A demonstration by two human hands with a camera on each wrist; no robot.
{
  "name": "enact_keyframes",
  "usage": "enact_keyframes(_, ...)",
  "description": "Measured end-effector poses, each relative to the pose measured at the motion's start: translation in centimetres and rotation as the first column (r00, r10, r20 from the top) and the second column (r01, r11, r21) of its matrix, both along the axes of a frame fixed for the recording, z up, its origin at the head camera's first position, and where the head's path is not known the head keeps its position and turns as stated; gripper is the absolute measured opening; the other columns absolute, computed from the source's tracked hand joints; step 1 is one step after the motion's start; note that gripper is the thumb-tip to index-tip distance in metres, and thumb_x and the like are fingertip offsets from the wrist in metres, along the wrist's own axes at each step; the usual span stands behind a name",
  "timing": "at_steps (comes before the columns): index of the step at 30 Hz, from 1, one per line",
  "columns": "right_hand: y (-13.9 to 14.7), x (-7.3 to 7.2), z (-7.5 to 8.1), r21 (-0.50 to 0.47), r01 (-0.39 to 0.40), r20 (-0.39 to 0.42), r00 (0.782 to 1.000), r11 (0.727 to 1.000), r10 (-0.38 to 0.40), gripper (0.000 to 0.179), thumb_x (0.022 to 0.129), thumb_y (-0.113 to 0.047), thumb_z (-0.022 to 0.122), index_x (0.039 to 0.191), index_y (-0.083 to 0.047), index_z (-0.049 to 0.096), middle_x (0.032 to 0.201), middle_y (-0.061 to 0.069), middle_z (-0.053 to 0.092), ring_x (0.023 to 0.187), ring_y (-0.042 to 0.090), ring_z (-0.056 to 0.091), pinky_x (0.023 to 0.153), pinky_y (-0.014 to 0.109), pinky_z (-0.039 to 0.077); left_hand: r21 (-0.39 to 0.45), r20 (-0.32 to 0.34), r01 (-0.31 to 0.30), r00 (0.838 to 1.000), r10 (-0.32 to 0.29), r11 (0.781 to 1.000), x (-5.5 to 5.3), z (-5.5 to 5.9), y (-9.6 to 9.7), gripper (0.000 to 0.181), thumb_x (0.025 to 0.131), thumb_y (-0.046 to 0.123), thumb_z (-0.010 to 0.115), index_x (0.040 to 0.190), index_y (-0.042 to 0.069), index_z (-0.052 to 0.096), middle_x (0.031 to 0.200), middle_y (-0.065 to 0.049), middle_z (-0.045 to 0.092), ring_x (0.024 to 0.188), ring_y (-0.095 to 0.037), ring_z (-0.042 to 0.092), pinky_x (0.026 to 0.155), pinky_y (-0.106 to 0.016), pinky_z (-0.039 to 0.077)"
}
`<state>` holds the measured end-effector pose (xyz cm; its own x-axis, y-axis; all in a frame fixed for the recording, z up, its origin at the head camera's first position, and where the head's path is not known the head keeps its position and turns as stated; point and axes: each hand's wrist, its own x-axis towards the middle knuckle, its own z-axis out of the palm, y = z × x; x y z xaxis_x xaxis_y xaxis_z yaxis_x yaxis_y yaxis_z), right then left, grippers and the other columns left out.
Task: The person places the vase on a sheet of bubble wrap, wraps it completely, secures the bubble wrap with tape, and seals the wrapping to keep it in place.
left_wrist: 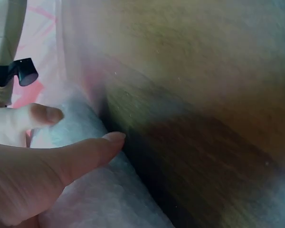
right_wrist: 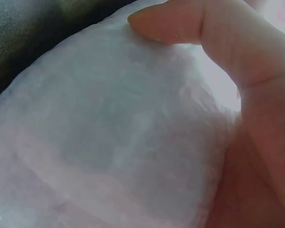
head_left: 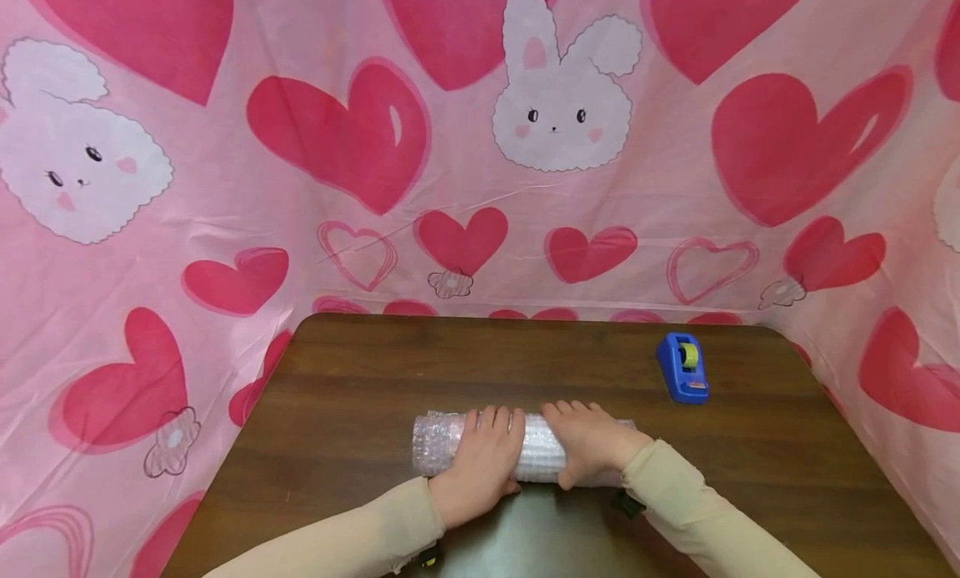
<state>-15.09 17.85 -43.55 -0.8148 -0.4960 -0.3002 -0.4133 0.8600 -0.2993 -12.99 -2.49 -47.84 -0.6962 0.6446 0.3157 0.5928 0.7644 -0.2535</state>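
A roll of clear bubble wrap (head_left: 542,449) lies crosswise on the brown table, its left end sticking out past the hands. My left hand (head_left: 483,463) grips it left of the middle, fingers over the top and thumb on the near side. Right of the middle, my right hand (head_left: 597,441) holds the roll the same way. In the left wrist view the left thumb (left_wrist: 88,154) presses against the wrap (left_wrist: 107,199). Wrap layers (right_wrist: 104,118) fill most of the right wrist view, with the right thumb (right_wrist: 175,23) along the edge. What the roll contains, if anything, cannot be made out.
A blue tape dispenser (head_left: 684,369) with a yellowish roll of tape stands at the table's back right. The wooden table (head_left: 360,378) meets a pink cloth (head_left: 465,186) with hearts and rabbits, which hangs behind it and along both sides.
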Motion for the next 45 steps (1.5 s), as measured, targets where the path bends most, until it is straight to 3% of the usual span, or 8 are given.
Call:
enact_keyframes(6,-0.1,0.7,0.5,0.043,0.039,0.006,0.999,0.998,-0.039,0.109,0.069,-0.031,0.093,0.156,0.002,0.036,0.147,0.021,0.053,0.136,0.042,0.05,0.116,0.067,0.028,0.0,0.002,0.0,1.0,0.0,1.0,-0.3,-0.5,0.1,0.104,0.046,0.067,0.097,0.123,0.008,0.058,0.104,-0.005,0.064,0.095,-0.023,0.061,0.08,-0.039,0.047)
enact_keyframes(14,-0.1,2.0,1.1,0.017,-0.006,-0.168,0.986,1.0,0.009,0.096,0.075,-0.027,0.092,0.15,0.007,0.044,0.137,0.027,0.057,0.128,0.047,0.055,0.107,0.072,0.035,0.002,0.014,0.005,1.0,-0.005,1.0,-1.2,-0.2,-0.1,0.103,0.043,0.07,0.096,0.117,0.009,0.058,0.097,-0.004,0.063,0.087,-0.022,0.061,0.072,-0.036,0.045)
enact_keyframes(20,-0.8,3.7,-0.2,0.067,-0.042,-0.417,0.906,0.997,0.066,0.098,0.07,-0.028,0.096,0.146,0.007,0.046,0.139,0.031,0.055,0.128,0.048,0.055,0.104,0.07,0.041,0.009,0.093,0.02,0.995,-0.021,1.0,-2.1,0.1,-0.2,0.093,0.048,0.063,0.098,0.113,0.01,0.058,0.095,-0.004,0.065,0.085,-0.022,0.063,0.069,-0.036,0.047)
enact_keyframes(28,-1.9,4.7,-3.3,0.183,0.051,-0.614,0.785,0.982,0.074,0.112,0.058,-0.04,0.101,0.146,0.004,0.048,0.134,0.028,0.057,0.124,0.044,0.057,0.104,0.064,0.045,-0.007,0.178,0.059,0.982,-0.056,0.998,-2.5,0.9,-0.2,0.087,0.051,0.057,0.097,0.114,0.01,0.06,0.097,-0.005,0.067,0.084,-0.022,0.063,0.07,-0.037,0.05)
enact_keyframes(32,-2.0,4.8,-4.3,0.218,0.062,-0.663,0.742,0.974,0.101,0.106,0.055,-0.042,0.101,0.139,0.002,0.053,0.126,0.024,0.061,0.116,0.04,0.06,0.1,0.061,0.047,-0.016,0.282,0.063,0.958,-0.056,0.998,-2.4,1.1,-0.2,0.084,0.055,0.056,0.097,0.116,0.011,0.059,0.099,-0.005,0.066,0.085,-0.024,0.064,0.071,-0.039,0.05)
enact_keyframes(37,-2.1,5.4,-4.3,0.202,0.042,-0.677,0.728,0.978,0.108,0.099,0.05,-0.04,0.099,0.129,0.001,0.057,0.116,0.019,0.062,0.106,0.036,0.06,0.091,0.057,0.05,-0.026,0.401,0.081,0.914,-0.064,0.996,-2.0,1.4,-0.4,0.083,0.059,0.057,0.095,0.12,0.011,0.06,0.101,-0.005,0.066,0.088,-0.024,0.065,0.071,-0.04,0.051)
enact_keyframes(41,-2.2,6.0,-3.7,0.186,-0.008,-0.653,0.746,0.983,0.13,0.095,0.049,-0.039,0.097,0.125,0.001,0.058,0.109,0.016,0.062,0.098,0.032,0.06,0.082,0.053,0.052,-0.039,0.495,0.104,0.866,-0.071,0.994,-1.5,1.8,-0.8,0.083,0.062,0.058,0.093,0.121,0.01,0.06,0.103,-0.005,0.067,0.092,-0.023,0.066,0.073,-0.04,0.052)
enact_keyframes(45,-2.1,6.0,-3.0,0.145,-0.053,-0.603,0.787,0.988,0.131,0.092,0.05,-0.039,0.096,0.123,0.001,0.058,0.105,0.014,0.061,0.094,0.031,0.059,0.076,0.051,0.052,-0.021,0.566,0.119,0.82,-0.086,0.993,-1.5,2.5,-1.1,0.075,0.064,0.059,0.092,0.113,0.012,0.059,0.096,0.0,0.065,0.086,-0.018,0.065,0.072,-0.037,0.053)
